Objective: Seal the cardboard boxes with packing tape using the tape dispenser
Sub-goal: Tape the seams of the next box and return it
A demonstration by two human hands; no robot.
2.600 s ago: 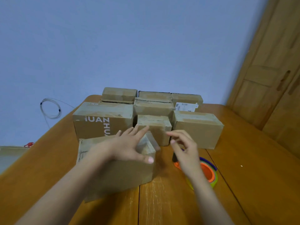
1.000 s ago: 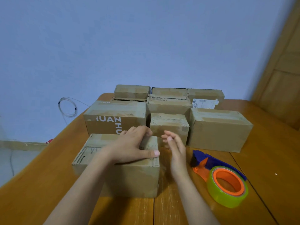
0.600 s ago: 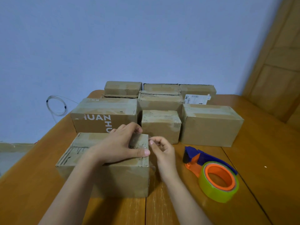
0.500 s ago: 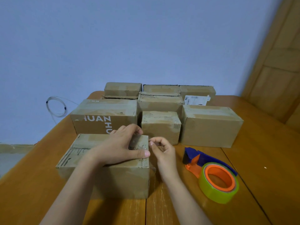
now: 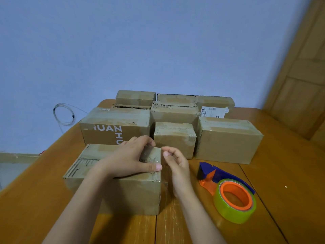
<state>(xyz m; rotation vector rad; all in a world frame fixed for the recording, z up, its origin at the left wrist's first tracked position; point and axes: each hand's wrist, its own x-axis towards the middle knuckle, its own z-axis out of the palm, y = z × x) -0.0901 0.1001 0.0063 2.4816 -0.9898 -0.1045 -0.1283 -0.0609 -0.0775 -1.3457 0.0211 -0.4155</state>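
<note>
Nearest the camera on the table (image 5: 290,173): front box (image 5: 112,184), long axis running L–R, its R end beside the right hand (image 5: 177,166); left hand (image 5: 130,159) lies on the top at that end, thumb along the near edge, prob. to pin the flaps and steady it. R fingers are curled at the top R corner, likely pinching a clear tape tail, can't tell for sure. Tape dispenser (image 5: 228,192) lies unheld just R, on its side, blade end pointing away-left; sealed-looking boxes (image 5: 226,138) stacked behind.
</note>
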